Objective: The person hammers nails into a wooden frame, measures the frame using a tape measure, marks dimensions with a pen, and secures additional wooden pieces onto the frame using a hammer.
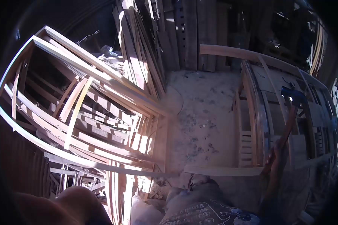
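My right hand (275,156) is closed around the wooden handle of a claw hammer (292,114). The dark hammer head points up and away, above the right-hand wooden frame (229,171), which has slats across it. Bare skin of what looks like my left arm (77,200) fills the lower left corner, but no left hand shows there. Nearest that arm is a long, pale wooden frame (90,164) with crosspieces, lying tilted in sunlight.
Long boards (139,48) lean against the back in a stack. Between the two frames runs a dusty floor (199,123) with dark spots. Scrap wood (90,183) lies at the lower left. My shirt front (202,212) shows at the bottom.
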`<action>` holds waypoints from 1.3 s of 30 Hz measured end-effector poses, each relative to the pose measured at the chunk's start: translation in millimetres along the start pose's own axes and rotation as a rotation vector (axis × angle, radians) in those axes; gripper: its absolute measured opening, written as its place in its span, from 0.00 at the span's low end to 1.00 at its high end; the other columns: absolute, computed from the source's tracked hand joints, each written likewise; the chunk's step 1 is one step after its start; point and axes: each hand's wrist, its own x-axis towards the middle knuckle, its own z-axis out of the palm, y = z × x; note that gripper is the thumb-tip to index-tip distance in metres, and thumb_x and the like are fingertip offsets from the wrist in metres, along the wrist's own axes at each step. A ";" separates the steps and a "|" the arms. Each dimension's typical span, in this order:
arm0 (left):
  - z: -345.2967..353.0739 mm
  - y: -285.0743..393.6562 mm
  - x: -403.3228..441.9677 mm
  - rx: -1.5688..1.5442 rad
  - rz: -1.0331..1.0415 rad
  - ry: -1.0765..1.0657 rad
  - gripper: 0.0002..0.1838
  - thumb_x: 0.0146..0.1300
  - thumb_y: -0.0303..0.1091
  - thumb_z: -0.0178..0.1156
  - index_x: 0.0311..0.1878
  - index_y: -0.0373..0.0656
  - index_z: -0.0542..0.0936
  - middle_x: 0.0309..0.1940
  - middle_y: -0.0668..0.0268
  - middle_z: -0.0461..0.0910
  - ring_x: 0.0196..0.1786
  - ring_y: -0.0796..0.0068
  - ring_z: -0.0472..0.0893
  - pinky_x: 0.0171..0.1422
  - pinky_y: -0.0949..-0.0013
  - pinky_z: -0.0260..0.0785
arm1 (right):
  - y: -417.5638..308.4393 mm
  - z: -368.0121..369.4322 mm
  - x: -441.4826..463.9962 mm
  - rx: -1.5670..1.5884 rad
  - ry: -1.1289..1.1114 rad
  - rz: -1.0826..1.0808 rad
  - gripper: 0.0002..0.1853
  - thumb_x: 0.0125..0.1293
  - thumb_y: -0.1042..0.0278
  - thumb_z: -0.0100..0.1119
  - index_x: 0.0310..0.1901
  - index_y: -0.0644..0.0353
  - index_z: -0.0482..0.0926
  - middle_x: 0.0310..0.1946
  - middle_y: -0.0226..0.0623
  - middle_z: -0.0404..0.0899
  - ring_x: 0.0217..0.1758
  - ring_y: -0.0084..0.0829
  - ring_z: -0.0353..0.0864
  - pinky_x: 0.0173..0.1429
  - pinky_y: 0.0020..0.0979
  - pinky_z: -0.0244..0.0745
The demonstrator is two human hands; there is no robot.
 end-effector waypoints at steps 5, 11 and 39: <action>68.7 -86.1 14.2 -0.124 0.039 0.093 0.18 0.68 0.36 0.47 0.46 0.28 0.78 0.34 0.58 0.78 0.29 0.75 0.75 0.32 0.72 0.69 | 15.6 -8.1 8.9 -0.154 0.103 0.091 0.19 0.73 0.52 0.55 0.53 0.59 0.70 0.23 0.35 0.75 0.19 0.34 0.79 0.21 0.35 0.77; 137.6 -148.2 30.6 -0.270 0.109 0.102 0.21 0.69 0.39 0.45 0.46 0.28 0.78 0.34 0.58 0.78 0.29 0.75 0.74 0.32 0.72 0.69 | -0.4 22.3 -27.8 -0.115 0.415 0.169 0.14 0.73 0.51 0.58 0.43 0.51 0.68 0.14 0.24 0.62 0.06 0.20 0.58 0.05 0.27 0.51; 495.7 -342.9 184.1 -1.125 0.435 0.713 0.32 0.72 0.53 0.36 0.49 0.28 0.75 0.34 0.57 0.75 0.29 0.74 0.74 0.32 0.72 0.69 | 123.8 161.6 -176.4 0.422 1.709 -0.009 0.10 0.67 0.62 0.60 0.38 0.52 0.68 0.19 0.26 0.69 0.17 0.23 0.70 0.20 0.29 0.70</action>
